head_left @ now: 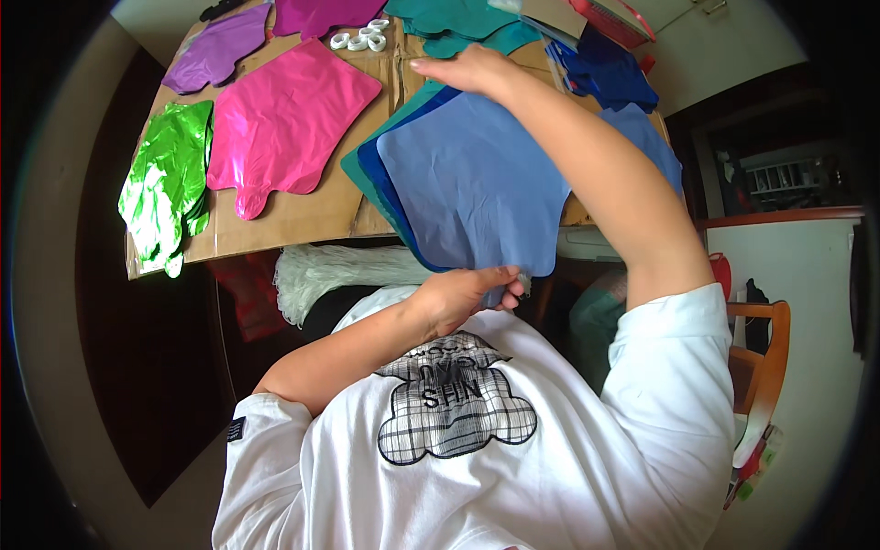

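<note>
A flat grey-blue foil balloon [472,174], not inflated, hangs partly over the table's near edge toward me. Beneath it the edges of a dark blue balloon [374,174] and a teal balloon [360,176] fan out to the left. My left hand [463,298] is closed in a pinch around the grey-blue balloon's narrow neck, close to my shirt. A small clear, crinkled bit sticks out by those fingertips. At the balloon's far edge lies my right hand [467,70], its fingers stretched out to the left and holding nothing I can see.
Cardboard [275,220] covers the table. Flat pink [284,119], shiny green [165,174], purple [220,48] and teal balloons [467,32] lie around, beside small white ribbon rolls [367,38]. Dark blue balloons [605,73] lie at right. A white string bundle [344,275] hangs below; a wooden chair [770,357] stands right.
</note>
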`<state>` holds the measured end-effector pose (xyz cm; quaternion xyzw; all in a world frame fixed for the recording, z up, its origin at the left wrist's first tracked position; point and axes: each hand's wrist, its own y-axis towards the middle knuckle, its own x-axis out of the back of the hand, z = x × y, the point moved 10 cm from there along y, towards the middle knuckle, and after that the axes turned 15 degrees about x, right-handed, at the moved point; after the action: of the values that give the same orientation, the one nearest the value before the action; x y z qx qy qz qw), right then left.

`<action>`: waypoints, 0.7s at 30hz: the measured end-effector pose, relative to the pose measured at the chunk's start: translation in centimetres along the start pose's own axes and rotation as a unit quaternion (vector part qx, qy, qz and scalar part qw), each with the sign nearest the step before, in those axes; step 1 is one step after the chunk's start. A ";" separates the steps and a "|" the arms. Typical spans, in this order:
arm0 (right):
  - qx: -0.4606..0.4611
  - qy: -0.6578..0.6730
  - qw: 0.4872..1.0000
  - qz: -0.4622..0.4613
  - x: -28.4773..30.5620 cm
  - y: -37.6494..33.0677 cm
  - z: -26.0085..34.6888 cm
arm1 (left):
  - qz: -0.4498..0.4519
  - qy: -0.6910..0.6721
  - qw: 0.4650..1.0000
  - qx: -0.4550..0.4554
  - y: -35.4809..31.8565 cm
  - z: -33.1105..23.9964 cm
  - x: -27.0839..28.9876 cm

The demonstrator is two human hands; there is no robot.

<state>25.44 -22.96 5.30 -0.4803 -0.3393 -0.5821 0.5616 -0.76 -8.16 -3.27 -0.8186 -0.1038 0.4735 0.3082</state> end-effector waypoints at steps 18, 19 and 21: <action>-0.044 -0.005 0.999 0.011 0.4 -1.6 -3.2 | 0.014 -0.109 0.994 -0.015 0.0 0.3 0.0; -0.050 0.038 0.998 0.016 0.2 -1.4 -4.0 | 0.007 -0.116 0.993 -0.009 0.0 0.4 0.3; -0.050 0.151 0.987 0.029 -0.5 -1.7 -4.5 | 0.005 -0.138 0.990 -0.013 -0.4 0.0 0.5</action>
<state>22.92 -26.77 3.68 -0.4236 -0.2073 -0.6479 0.5982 -0.46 -7.59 -3.41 -0.7497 -0.1478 0.5820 0.2782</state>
